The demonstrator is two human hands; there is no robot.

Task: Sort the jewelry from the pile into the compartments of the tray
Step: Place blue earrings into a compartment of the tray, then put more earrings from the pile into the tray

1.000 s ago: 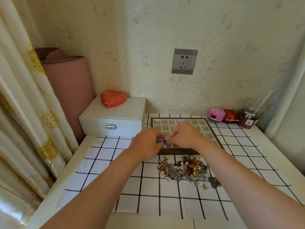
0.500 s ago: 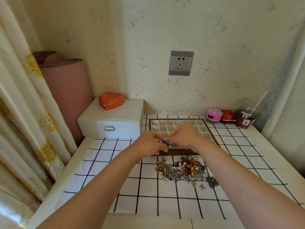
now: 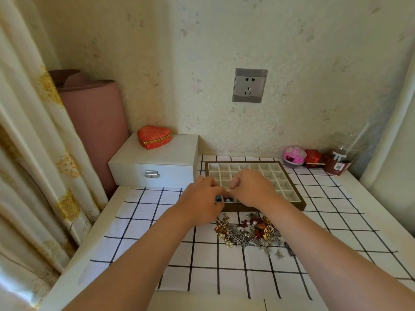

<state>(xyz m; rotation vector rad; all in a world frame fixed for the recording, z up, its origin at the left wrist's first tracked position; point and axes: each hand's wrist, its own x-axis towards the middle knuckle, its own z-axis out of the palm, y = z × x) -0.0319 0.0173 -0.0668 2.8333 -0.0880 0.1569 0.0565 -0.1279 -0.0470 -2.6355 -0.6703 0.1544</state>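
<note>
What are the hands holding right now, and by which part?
The left hand and right hand seem to pinch a small blue piece between them over the tray's near-left corner; which part they grip is hidden.

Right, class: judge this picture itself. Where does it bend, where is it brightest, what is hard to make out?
Head view: wide-angle lens bows the white frame at right; light washes out the curtain lower left; the socket is sharp; the left hand and right hand mostly hide a blue piece; the pile is a tangle.
</note>
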